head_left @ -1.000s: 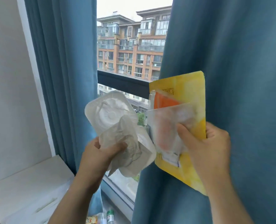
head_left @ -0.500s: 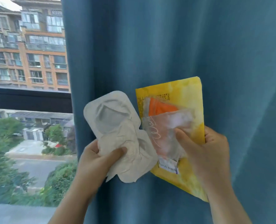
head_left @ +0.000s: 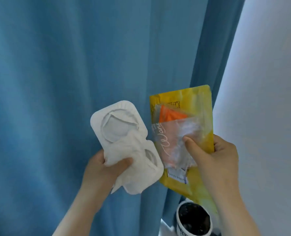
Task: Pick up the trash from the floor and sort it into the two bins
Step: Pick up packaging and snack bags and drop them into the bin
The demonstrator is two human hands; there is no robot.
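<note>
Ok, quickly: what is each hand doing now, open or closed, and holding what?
Left hand: closed, holding the white pulp tray and crumpled paper.
Right hand: closed, holding the yellow pouch and clear plastic wrapper.

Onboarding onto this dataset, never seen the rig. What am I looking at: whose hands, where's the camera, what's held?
No machine here: a person works with bare hands. The single picture comes from a wide-angle camera worn on their head, looking forward and down. The left hand grips a white moulded tray with crumpled white paper bunched against it. The right hand holds a yellow pouch, its thumb pinning a clear wrapper with an orange piece inside onto the pouch. Behind hangs a blue curtain, with a white wall to the right. Low down, under the pouch, is a round white-rimmed container with a dark inside, possibly one of the bins.
</note>
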